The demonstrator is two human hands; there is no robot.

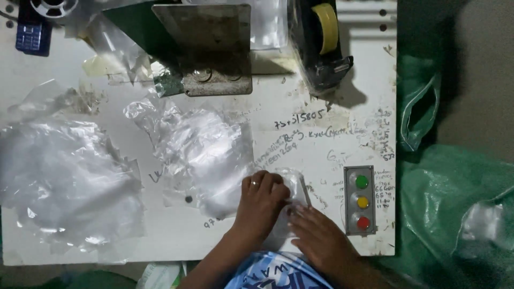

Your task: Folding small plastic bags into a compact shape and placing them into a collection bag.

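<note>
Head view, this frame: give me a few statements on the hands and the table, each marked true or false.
1. Both hands press on a small clear plastic bag. True.
2. The left hand wears a ring. True.
3. The button box lies left of the hands. False: it lies to their right, by the table edge.
4. Its three buttons are all red. False: green, yellow and red.
5. The tape dispenser stands at the far side of the table. True.
6. The right hand holds the phone. False: the phone lies at the far left corner.

I see a small clear plastic pouch (293,187) lying flat on the white worktop (321,96), near its front edge.
</note>
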